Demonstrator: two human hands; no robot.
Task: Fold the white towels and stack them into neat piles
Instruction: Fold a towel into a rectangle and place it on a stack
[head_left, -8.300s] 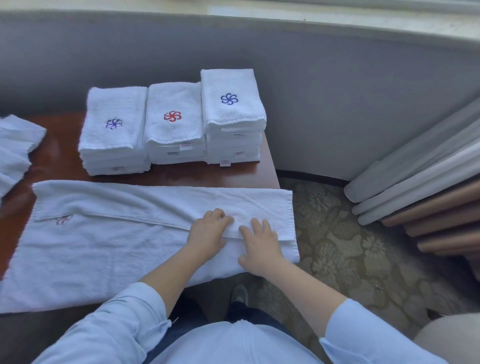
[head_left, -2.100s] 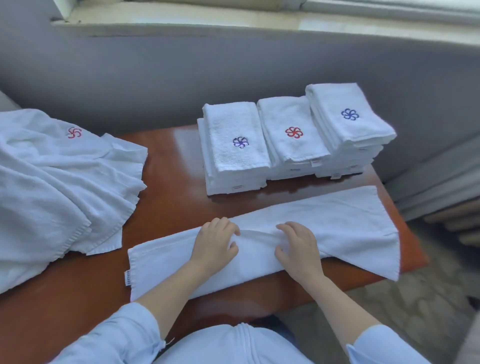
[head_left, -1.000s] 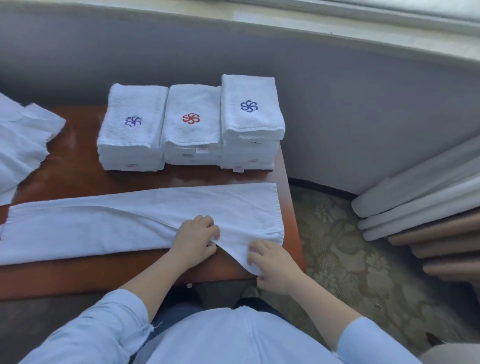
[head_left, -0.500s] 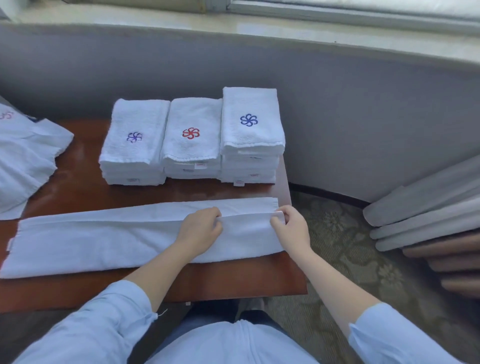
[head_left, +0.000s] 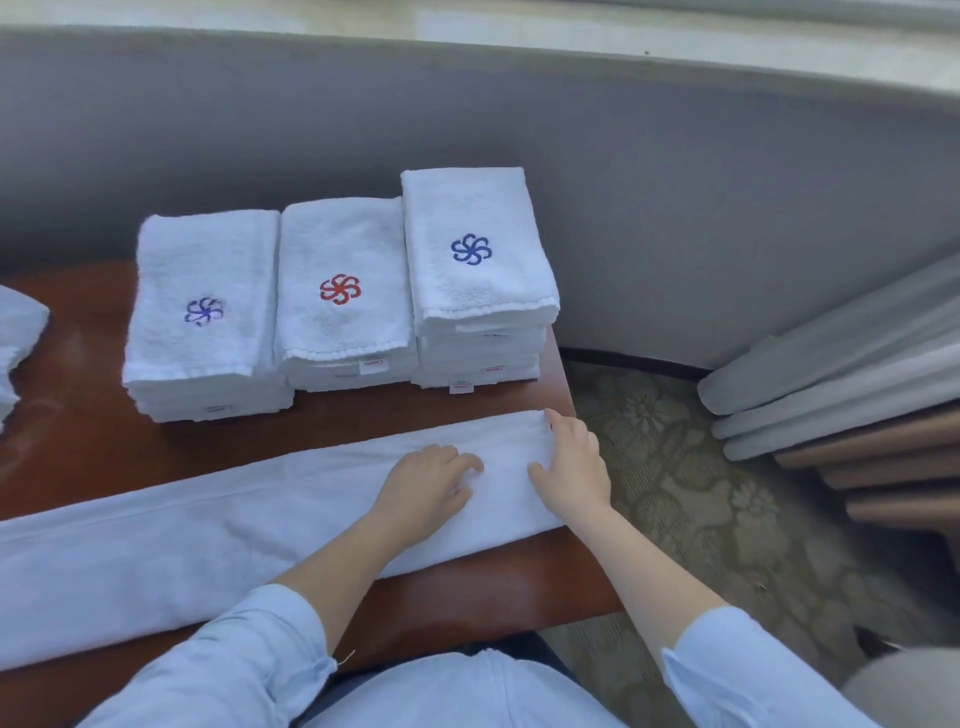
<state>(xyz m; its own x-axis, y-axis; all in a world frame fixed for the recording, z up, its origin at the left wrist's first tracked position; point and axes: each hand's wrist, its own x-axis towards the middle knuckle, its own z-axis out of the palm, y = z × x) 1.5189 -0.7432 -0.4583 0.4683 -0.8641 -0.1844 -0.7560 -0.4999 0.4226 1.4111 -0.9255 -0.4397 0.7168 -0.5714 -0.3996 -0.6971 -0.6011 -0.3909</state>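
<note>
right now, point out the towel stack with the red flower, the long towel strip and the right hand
folded white towel stack with red flower (head_left: 340, 289): head view, on the flower
long white towel strip (head_left: 208, 530): head view, bare cloth mid-strip
right hand (head_left: 574, 467): head view, back of hand

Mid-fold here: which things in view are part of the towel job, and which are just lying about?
Part of the job: long towel, under left hand and right hand; purple-logo stack; red-logo stack; blue-logo stack; unfolded towels at the left edge; table.
Just there: curtains, patterned carpet, window ledge.
</note>
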